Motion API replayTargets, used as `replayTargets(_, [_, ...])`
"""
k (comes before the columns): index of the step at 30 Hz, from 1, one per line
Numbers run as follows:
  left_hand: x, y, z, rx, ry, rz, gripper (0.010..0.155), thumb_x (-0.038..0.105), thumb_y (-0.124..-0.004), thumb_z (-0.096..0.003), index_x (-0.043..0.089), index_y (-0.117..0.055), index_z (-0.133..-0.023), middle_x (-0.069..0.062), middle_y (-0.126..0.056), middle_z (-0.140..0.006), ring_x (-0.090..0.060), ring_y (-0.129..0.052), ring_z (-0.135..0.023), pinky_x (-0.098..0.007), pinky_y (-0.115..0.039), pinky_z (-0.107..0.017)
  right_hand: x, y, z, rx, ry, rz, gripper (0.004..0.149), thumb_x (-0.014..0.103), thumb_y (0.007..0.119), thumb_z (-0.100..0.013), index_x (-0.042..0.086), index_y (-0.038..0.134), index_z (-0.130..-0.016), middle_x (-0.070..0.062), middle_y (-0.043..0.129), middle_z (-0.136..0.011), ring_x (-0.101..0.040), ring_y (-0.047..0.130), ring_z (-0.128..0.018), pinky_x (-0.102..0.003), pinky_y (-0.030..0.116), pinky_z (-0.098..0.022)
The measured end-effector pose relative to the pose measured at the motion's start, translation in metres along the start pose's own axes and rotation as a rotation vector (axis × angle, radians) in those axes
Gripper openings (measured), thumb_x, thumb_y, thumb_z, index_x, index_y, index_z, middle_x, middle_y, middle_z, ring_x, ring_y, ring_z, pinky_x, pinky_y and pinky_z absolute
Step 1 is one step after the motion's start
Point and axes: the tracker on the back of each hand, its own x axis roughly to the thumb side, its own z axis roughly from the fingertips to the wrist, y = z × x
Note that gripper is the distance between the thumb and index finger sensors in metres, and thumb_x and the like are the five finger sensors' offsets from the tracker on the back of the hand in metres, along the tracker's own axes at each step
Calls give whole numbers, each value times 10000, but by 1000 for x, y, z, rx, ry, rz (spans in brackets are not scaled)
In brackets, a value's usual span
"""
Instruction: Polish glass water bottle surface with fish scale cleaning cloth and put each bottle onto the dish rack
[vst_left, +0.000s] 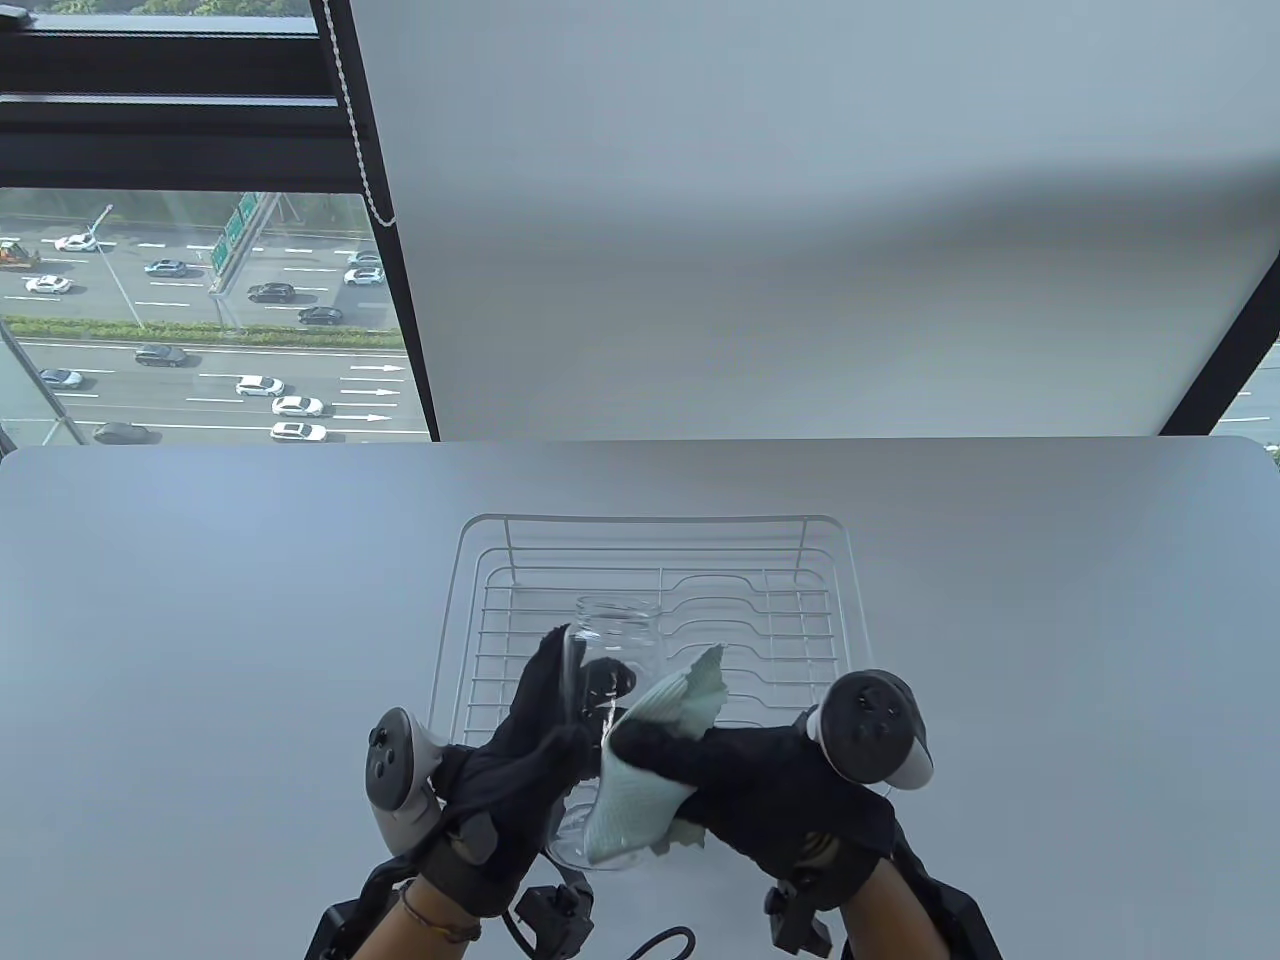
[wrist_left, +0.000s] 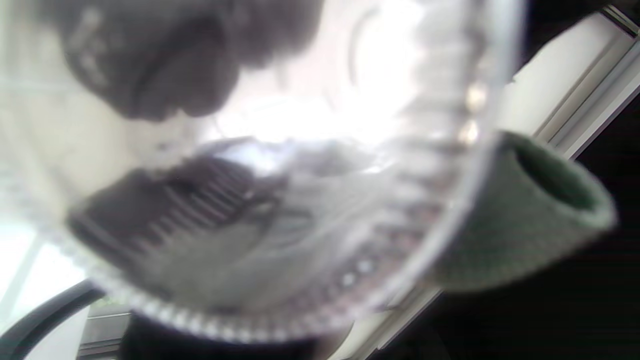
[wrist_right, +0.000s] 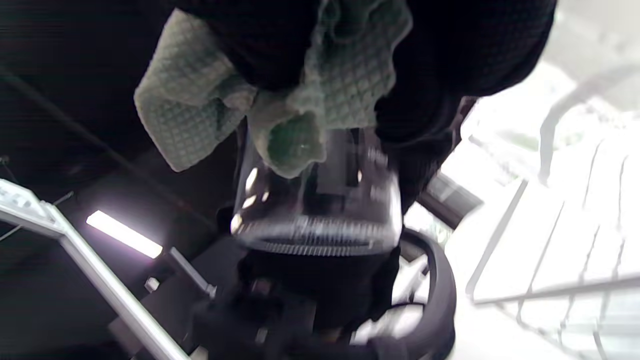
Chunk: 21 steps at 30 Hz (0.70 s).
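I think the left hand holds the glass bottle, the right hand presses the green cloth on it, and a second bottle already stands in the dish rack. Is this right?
Not fully. The table view shows the dish rack with nothing standing in it. The rest holds: the left hand holds the glass bottle, and the right hand presses the green cloth on it.

Even daylight on the table, blurred wrist views

Soft window light evens the table view; the left wrist view blurs through the glass bottle (wrist_left: 280, 200) with white glare, the right wrist view is dim, overexposed rightward.
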Motion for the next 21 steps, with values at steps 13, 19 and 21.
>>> replayTargets(13, [0,4,3,99,-40,22,913,602,-808,-505,150,-291,-1106,-231,-528,-1085,-533,-872,-781,-562,-867,-545,-2,5,-4,134,17,-40,564,347,787,-552,568,535,-1005,-165,857,-748,-277,955,-566,-482,790,-485])
replayTargets(19, [0,0,3,115,-59,50,902,591,-805,-512,151,-288,-1106,-241,-513,-1080,-539,-863,-782,-575,-857,-545,-5,9,-6,364,41,-122,538,336,802,-548,562,580,-984,-150,882,-725,-265,966,-531,-474,804,-458])
replayTargets(21, [0,1,2,120,-65,35,900,590,-804,-512,151,-292,-1107,-243,-514,-1078,-542,-860,-782,-578,-852,-546,-6,17,-6,487,60,-135,538,331,811,-537,566,594,-969,-159,889,-711,-270,976,-521,-479,810,-451])
